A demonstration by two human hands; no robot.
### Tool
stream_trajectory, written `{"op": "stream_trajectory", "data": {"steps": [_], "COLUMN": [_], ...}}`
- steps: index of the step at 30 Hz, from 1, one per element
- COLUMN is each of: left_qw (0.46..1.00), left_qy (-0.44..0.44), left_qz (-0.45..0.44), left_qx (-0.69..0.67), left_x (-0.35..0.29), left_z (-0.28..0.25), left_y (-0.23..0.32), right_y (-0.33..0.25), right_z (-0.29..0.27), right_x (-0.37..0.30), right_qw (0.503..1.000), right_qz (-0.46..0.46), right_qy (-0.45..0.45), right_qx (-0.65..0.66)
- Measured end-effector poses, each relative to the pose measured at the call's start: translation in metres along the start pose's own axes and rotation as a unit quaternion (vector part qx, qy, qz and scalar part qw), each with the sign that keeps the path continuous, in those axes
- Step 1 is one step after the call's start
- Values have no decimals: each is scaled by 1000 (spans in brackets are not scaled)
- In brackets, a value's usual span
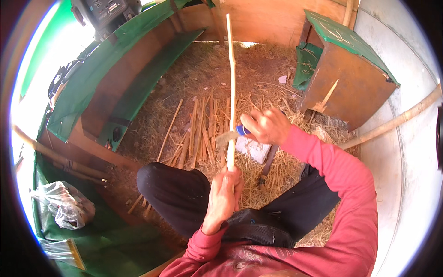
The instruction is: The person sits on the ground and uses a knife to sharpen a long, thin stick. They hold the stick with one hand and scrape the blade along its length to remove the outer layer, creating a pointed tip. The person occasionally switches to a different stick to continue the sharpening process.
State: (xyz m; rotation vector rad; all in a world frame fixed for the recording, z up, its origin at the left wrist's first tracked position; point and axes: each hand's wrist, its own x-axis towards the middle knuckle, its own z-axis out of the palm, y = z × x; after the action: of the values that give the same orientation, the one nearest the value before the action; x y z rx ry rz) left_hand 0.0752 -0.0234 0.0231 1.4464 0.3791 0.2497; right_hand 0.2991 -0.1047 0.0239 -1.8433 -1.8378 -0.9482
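Stick (233, 87) over strawy floor (184, 81), wooden wall (272, 23)

Light's mostly flooding in from the left, and that side is totally blown out to white. The right wall (392, 207) goes pretty washed-out too. Floor (189, 76) is dimmer and kinda hazy, the green cloth (122, 247) gets murky, and the plastic bag (69, 210) has shiny glare spots. Stick (232, 87) looks bright, knife (225, 138) a bit soft. Heavy fisheye bend, black rim, purple fringing.
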Motion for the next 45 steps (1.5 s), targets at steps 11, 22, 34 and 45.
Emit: {"op": "stream_trajectory", "data": {"steps": [11, 22, 34, 45], "left_qw": [971, 989, 960, 991], "left_qy": [-33, -92, -109, -105], "left_qz": [-72, -47, -125, -53], "left_qx": [-224, -102, -226, -56], "left_x": [-13, -33, -32, -36], "left_z": [-19, -1, -13, -7], "left_y": [3, -3, -15, -29], "right_y": [57, 26, 56, 34], "right_z": [-24, -9, -7, -15], "right_x": [-7, 14, 0, 16], "right_qw": [953, 978, 899, 843], "right_qz": [289, 205, 279, 356], "right_qy": [52, -24, -53, 98], "right_qx": [69, -41, 334, 391]}}
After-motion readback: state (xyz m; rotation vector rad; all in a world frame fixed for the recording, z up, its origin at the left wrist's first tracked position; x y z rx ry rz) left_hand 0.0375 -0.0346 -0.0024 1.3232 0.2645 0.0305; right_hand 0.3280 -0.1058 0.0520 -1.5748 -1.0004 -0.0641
